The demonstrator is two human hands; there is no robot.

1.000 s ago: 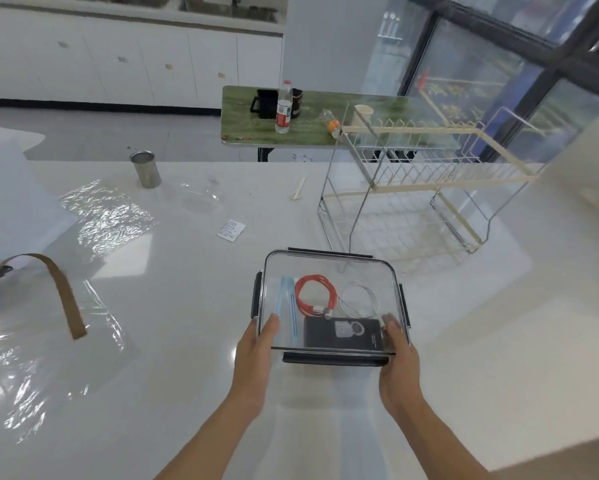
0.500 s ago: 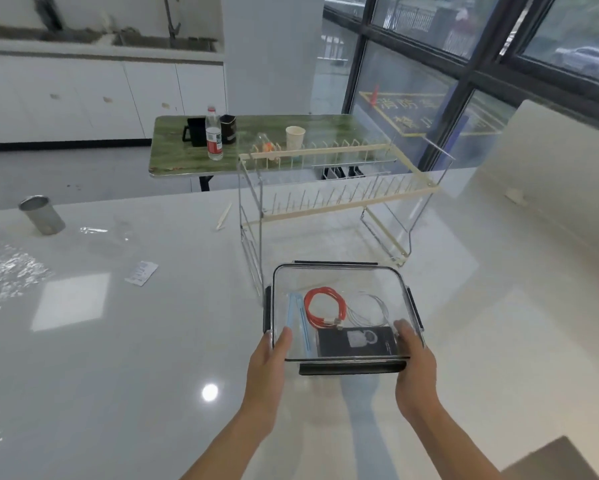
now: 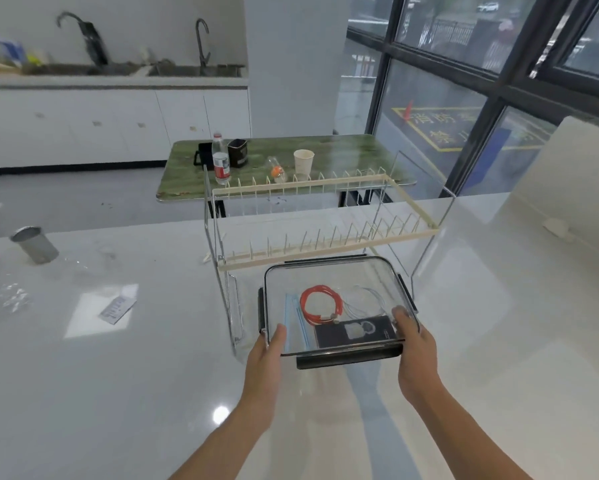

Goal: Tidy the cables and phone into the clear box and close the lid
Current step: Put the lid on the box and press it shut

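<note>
No text anywhere is sharp enough to read.

We see the left hand and right hand gripping the near corners of the lidded clear box, holding an orange cable, white cable and dark phone, beside a dish rack.

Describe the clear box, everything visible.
The clear box is a transparent plastic rectangle with rounded corners, its lid on, and dark latch flaps along the sides. Both hands hold its near corners, thumbs on top: left hand, right hand. It sits just in front of the dish rack, tilted slightly. Inside lie an orange cable coiled, a thin white cable, a blue strip and a black phone. Whether the latches are clamped cannot be told.
</note>
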